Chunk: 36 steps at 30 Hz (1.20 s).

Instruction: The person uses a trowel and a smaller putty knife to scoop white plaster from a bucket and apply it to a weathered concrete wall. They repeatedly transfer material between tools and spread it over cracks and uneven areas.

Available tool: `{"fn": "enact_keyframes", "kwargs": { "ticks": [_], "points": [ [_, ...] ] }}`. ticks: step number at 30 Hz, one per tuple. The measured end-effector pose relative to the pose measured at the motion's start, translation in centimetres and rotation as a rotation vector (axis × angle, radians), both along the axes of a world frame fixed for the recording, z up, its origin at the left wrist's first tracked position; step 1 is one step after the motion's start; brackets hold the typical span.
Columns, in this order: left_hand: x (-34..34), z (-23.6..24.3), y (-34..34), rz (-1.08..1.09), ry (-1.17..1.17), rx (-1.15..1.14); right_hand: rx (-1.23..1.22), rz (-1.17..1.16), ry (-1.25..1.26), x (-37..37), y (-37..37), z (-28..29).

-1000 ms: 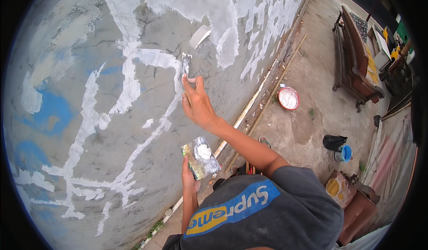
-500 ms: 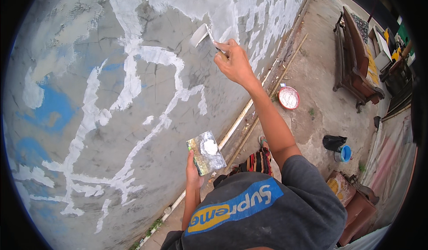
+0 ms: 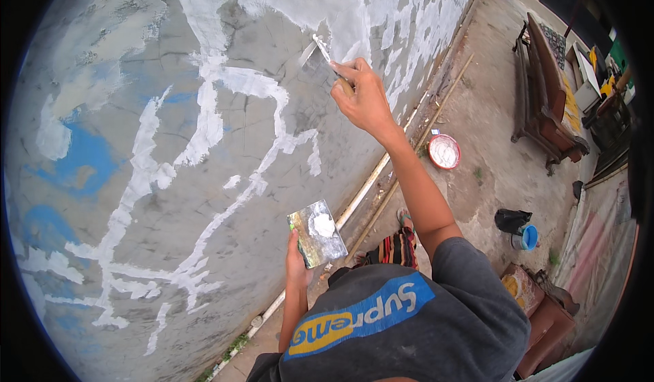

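Note:
My right hand (image 3: 364, 94) is closed round the handle of a putty knife (image 3: 320, 56), raised against the grey wall (image 3: 259, 130). White putty shows along the blade's edge, and the blade lies at the lower border of a white-coated area. Lower down, my left hand (image 3: 296, 263) grips a flat rectangular board (image 3: 315, 242) by its near edge. A lump of white putty (image 3: 321, 225) rests on that board, whose face is stained and smeared. Branching white putty strips (image 3: 139, 157) cross the wall left of my hands, among blue paint patches (image 3: 85, 157).
On the ground at right stands a red-rimmed tub (image 3: 444, 151) of white putty. Pipes (image 3: 371, 186) run along the wall's foot. Further right are a black bag (image 3: 511, 219), a blue bucket (image 3: 524, 237), a wooden bench (image 3: 545, 89) and a brown upholstered seat (image 3: 545, 327).
The putty knife's blade has turned a little against the wall and shows grey where it looked white. My left hand keeps its hold on the board. The whole view has shifted slightly.

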<state>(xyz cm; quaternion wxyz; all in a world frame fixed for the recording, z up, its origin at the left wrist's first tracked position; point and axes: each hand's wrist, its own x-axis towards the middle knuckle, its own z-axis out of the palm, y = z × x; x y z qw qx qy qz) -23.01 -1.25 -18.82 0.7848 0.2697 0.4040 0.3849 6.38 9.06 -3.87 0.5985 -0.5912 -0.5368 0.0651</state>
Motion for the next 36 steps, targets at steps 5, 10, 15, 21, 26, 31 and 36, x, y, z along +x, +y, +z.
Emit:
{"fn": "enact_keyframes", "kwargs": {
  "ticks": [5,10,15,21,26,31,36],
  "points": [
    [-0.7,-0.6,-0.5,0.027,-0.008,-0.033,0.038,0.086,-0.091,-1.4,-2.1,-0.9],
    [-0.6,0.1,-0.2,0.05,0.01,-0.049,0.309,-0.1,-0.203,0.8,1.8,-3.9],
    [-0.5,-0.2,-0.1,0.058,0.063,-0.064,0.319,0.057,-0.188,-1.8,5.4,-11.0],
    [0.2,-0.7,0.2,0.034,0.046,-0.081,0.165,0.125,-0.261,1.2,-0.3,-13.0],
    [1.1,-0.1,0.7,-0.005,0.022,-0.077,0.2,0.002,-0.287,5.7,-0.1,-3.0],
    [1.7,0.3,0.5,-0.01,0.03,-0.058,0.167,0.017,-0.372,5.5,1.4,-1.1],
    [1.6,-0.1,0.0,0.019,0.044,-0.068,0.027,0.102,-0.311,3.2,-0.1,-6.1]
  ]
}}
